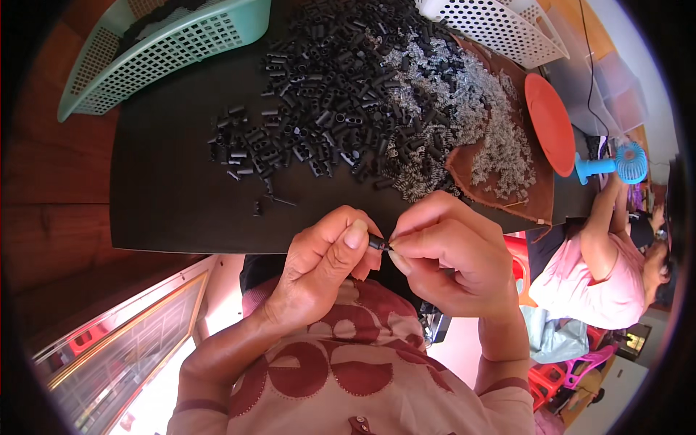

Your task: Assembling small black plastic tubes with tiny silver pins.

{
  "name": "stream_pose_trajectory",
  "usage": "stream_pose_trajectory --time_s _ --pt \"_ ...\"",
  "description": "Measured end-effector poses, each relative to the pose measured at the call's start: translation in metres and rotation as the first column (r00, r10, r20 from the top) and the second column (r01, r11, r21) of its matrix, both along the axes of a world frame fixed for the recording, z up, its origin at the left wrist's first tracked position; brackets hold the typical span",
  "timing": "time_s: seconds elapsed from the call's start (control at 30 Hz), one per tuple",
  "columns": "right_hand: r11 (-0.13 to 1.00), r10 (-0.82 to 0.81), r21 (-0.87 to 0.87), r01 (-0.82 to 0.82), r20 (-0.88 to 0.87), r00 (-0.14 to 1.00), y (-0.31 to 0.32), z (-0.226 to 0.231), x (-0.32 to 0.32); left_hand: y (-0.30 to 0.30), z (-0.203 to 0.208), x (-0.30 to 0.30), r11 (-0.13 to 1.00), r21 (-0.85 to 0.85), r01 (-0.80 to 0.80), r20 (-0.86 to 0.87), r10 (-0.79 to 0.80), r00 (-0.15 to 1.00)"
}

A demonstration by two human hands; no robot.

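From my end, left of centre, the left hand (330,262) pinches a small black tube (377,242) by thumb and fingers, the tube mid-frame, long axis sloping slightly down rightward to the right hand (457,254), its fingertips bunched at that end, grip unclear to me.

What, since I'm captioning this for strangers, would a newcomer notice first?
Likely the heap of small black pieces on the table, upper centre, with silvery coils along its right. Next, the red-orange disc at right beside the blue fan. Near centre, the left hand holds a black tube whose end the right hand touches.
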State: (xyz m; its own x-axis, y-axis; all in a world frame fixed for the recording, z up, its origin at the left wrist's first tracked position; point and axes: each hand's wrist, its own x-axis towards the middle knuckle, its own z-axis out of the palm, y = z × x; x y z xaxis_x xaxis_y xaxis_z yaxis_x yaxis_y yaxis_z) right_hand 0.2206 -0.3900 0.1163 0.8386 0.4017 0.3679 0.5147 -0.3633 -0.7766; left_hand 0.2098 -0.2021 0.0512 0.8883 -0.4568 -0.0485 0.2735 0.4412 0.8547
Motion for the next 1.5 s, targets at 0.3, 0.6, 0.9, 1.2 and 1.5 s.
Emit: stream_pose_trajectory --time_s 0.3,0.6,0.9,1.2,1.5 --pt "1.0 0.006 -0.023 -0.006 -0.001 1.0 -0.001 0.001 -0.006 0.001 -0.001 0.0 0.996 0.091 0.008 0.133 -0.02 0.991" --pt "0.998 -0.015 -0.061 0.017 0.031 0.999 0.0 0.002 -0.016 0.001 0.004 0.001 0.985 0.17 0.008 0.252 -0.051 0.966" --pt "0.996 -0.046 -0.072 0.044 -0.034 0.998 0.009 0.007 -0.023 0.003 -0.002 0.0 0.99 0.141 -0.02 0.303 -0.024 0.953" --pt "0.994 -0.039 -0.096 0.048 0.098 0.994 0.011 -0.008 -0.024 0.001 -0.012 -0.011 0.986 -0.165 -0.039 -0.142 0.016 0.99" --pt "0.993 -0.056 -0.097 0.063 0.078 0.995 0.011 -0.007 -0.022 0.004 -0.007 -0.007 0.986 -0.156 -0.054 -0.052 0.046 0.998"
